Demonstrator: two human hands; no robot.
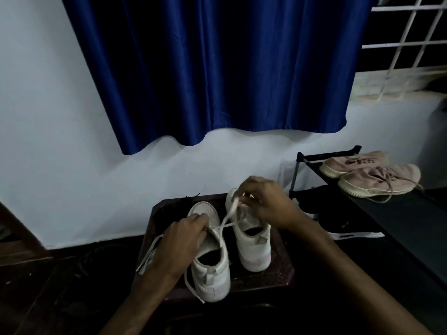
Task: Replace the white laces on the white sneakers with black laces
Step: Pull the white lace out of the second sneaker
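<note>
hands on white laces

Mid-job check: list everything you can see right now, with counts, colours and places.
white sneakers: two, white, side by side on the stool
white laces: white, loose; one strand between both hands, others trailing at left
stool: one, dark brown, under the sneakers
pink sneakers: two, pinkish, atop the rack
shoe rack: one, black, right
curtain: one, blue, on wall
window grille: one, white, top right
left hand: pinches a lace
right hand: pinches a lace
</note>
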